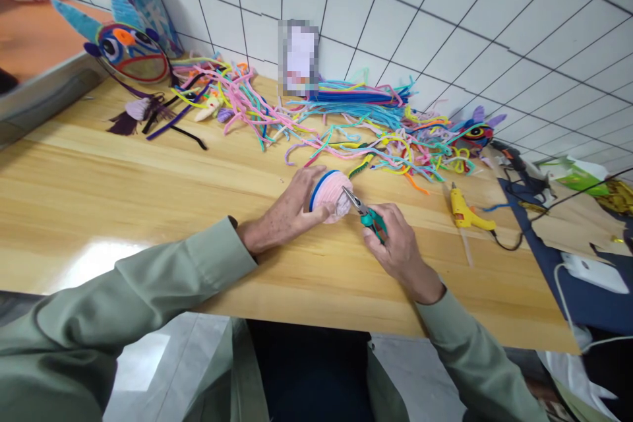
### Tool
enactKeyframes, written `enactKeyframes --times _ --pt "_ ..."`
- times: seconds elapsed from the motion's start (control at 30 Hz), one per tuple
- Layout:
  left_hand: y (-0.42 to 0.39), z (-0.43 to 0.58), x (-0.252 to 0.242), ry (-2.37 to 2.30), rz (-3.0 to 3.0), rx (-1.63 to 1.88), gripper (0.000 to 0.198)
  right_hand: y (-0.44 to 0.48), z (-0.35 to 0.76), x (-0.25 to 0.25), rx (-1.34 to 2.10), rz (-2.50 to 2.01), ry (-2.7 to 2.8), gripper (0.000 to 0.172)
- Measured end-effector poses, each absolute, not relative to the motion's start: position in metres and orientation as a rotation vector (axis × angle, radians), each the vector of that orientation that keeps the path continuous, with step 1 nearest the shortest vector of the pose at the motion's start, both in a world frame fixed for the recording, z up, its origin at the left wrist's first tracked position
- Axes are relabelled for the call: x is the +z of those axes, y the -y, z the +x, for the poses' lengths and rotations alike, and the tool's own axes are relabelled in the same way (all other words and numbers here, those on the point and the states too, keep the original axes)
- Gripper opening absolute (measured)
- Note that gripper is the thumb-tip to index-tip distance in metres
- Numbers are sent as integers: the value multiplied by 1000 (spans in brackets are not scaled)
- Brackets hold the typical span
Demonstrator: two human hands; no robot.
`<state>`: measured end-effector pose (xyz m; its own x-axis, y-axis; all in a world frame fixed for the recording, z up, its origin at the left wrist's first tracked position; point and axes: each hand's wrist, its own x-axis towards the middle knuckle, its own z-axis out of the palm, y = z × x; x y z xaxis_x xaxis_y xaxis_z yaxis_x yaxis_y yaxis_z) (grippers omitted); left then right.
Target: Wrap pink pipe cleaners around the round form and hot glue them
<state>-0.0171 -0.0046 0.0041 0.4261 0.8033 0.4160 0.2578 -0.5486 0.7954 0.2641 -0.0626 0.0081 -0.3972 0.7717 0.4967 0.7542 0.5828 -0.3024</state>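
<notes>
My left hand [291,211] grips a pink cup-shaped piece [326,194] with a blue rim, which looks wound from pipe cleaners. Its thumb lies along the near side, and the fingers go round the far side. In my right hand [393,241] are needle-nose pliers [368,216] with green handles. The plier tips touch the pink piece at its right end, where a paler, greyish patch shows. Whether the jaws pinch anything is too small to tell. Just beyond lies another tool with green and yellow handles [361,165].
Tangled coloured pipe cleaners [247,99] stretch along the tiled wall. A phone [301,56] stands among them. A yellow glue gun [465,211] with a cord lies at right. A fish-like craft face [131,53] and a tall can [143,0] stand at far left.
</notes>
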Motion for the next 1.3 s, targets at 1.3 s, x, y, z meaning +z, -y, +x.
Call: enactKeyframes --times 1.3 --pt "-2 -20 -2 -829 2077 1099 66 69 258 8 -24 -1157 2246 36"
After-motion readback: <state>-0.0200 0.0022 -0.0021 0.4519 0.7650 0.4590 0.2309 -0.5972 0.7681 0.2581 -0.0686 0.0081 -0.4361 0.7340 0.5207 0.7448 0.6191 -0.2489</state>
